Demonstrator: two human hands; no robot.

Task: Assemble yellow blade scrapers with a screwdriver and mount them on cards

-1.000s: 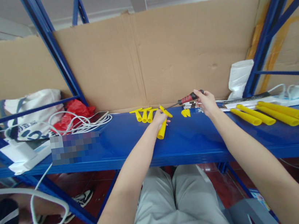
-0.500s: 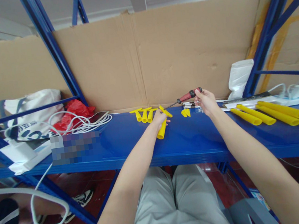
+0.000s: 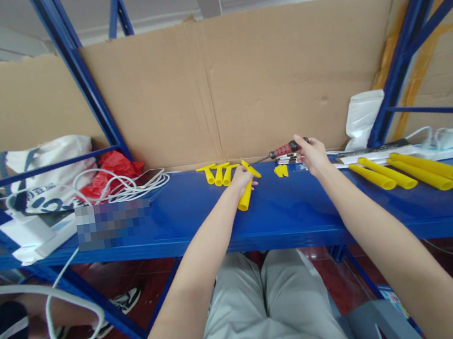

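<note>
Main risk for us is a slip: the screwdriver (image 3: 284,149) comes in at a slant, its shaft running down to the crosspiece (image 3: 255,173) of the yellow T-shaped piece (image 3: 246,199), so an off-line push could skid the tip into our left hand (image 3: 242,179), right beside it. Whether the tip is seated we can't tell, too small. Second risk: our right hand (image 3: 313,155) has only the rear end of the handle, so the driver could wobble or twist out. Third: the small yellow pieces (image 3: 285,170) lie between our hands, so a careless sweep could scatter them.

Hands are apart. Left: fingers curled round the yellow T-shaped piece near the crosspiece, tube end poking out toward us, just above or on the blue shelf (image 3: 291,214), contact unclear. Right: fingertips pinched on the handle end, little gap, palm mostly clear; firmness we can't judge.

Around: three yellow T-shaped parts (image 3: 219,177) just beyond and left of our left hand; yellow tubes (image 3: 421,173) lie to the right of our right hand.
</note>
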